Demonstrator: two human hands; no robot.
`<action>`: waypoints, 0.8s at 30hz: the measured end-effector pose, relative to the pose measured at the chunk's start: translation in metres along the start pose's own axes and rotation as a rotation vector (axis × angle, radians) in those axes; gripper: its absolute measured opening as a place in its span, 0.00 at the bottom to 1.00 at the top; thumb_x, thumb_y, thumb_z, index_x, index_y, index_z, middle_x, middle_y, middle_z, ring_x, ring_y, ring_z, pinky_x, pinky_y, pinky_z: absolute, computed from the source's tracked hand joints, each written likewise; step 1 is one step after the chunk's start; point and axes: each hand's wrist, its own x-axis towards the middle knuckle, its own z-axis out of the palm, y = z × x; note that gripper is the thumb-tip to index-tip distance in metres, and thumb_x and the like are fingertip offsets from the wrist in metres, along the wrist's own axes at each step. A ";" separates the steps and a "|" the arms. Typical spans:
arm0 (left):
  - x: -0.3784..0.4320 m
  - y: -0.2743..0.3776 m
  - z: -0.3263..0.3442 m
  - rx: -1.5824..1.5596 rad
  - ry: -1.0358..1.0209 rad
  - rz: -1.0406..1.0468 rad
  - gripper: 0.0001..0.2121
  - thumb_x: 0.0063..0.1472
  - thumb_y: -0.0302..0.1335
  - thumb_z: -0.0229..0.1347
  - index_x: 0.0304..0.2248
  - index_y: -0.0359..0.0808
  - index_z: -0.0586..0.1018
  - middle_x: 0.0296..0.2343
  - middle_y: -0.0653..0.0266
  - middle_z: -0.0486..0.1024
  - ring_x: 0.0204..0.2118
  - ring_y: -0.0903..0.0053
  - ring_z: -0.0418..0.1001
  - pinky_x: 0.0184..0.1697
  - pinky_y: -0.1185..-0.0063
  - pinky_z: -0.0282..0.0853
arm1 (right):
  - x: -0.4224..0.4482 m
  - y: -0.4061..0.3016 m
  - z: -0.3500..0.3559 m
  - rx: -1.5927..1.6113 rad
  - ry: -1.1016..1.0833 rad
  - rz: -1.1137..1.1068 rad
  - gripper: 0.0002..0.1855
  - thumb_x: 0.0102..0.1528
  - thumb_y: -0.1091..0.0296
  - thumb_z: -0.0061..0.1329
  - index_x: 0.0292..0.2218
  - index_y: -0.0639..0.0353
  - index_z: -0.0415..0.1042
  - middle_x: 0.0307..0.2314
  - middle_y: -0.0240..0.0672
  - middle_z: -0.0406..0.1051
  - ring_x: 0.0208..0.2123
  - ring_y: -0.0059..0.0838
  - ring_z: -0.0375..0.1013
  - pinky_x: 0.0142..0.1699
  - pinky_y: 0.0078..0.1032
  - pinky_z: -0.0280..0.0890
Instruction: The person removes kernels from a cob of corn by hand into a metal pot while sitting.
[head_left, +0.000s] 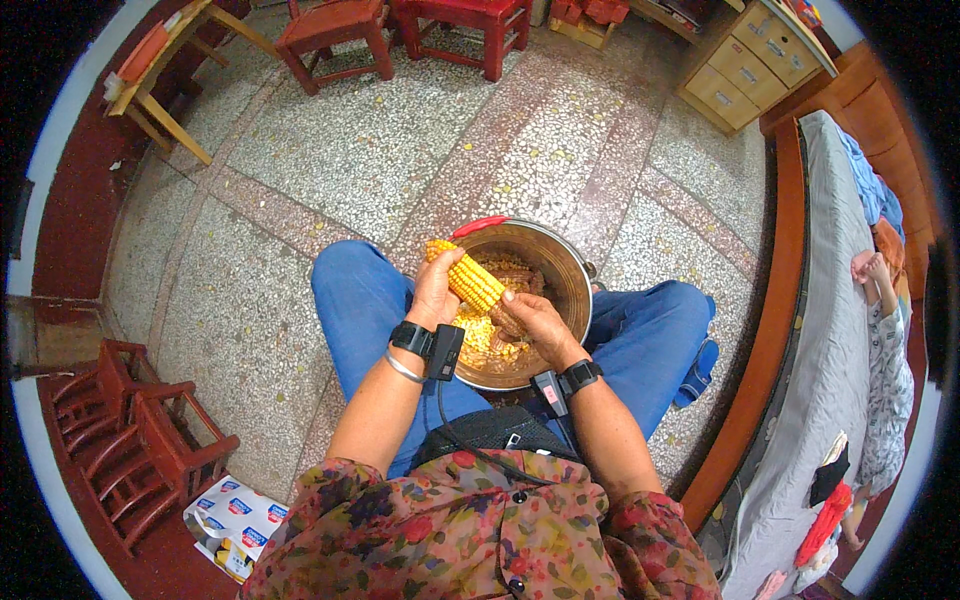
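Over a metal bucket (581, 300) between my knees, my left hand (435, 290) holds an ear of yellow corn (474, 281) by its side. The ear is tilted, its lower end towards my right hand (541, 324). My right thumb presses on that end, and the fingers curl round a brown bare cob part (510, 321). Whether this is the ear's own stripped end or a separate cob, I cannot tell. Loose yellow kernels (474, 334) lie in the bucket below. Brown cobs (525, 279) are also inside, partly hidden by my hands.
The bucket's red-gripped handle (480, 225) rests at its far rim. Red wooden stools (337, 37) stand ahead, and wooden chairs (161, 427) at the left. A bed (795, 360) runs along the right, with a person (889, 375) lying on it. A printed bag (236, 517) sits lower left.
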 end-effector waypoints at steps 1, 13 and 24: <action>0.004 -0.002 -0.004 0.009 -0.023 -0.015 0.09 0.54 0.27 0.52 0.36 0.36 0.70 0.30 0.64 0.73 0.34 0.72 0.72 0.42 0.73 0.67 | 0.001 0.001 -0.001 -0.045 0.003 -0.016 0.19 0.56 0.55 0.44 0.36 0.65 0.70 0.29 0.32 0.71 0.28 0.18 0.69 0.33 0.18 0.66; -0.001 -0.005 0.000 0.065 0.000 0.006 0.09 0.56 0.26 0.53 0.38 0.36 0.70 0.32 0.65 0.72 0.35 0.74 0.71 0.41 0.74 0.69 | 0.004 0.005 -0.001 -0.082 0.066 -0.001 0.17 0.54 0.54 0.47 0.32 0.61 0.71 0.26 0.27 0.70 0.27 0.14 0.66 0.33 0.14 0.61; 0.002 -0.006 -0.003 0.040 -0.038 0.018 0.09 0.57 0.26 0.52 0.38 0.36 0.70 0.32 0.65 0.72 0.35 0.74 0.71 0.41 0.74 0.69 | 0.000 0.000 0.002 -0.140 0.043 -0.034 0.17 0.55 0.54 0.46 0.31 0.62 0.71 0.24 0.27 0.69 0.24 0.14 0.64 0.30 0.14 0.60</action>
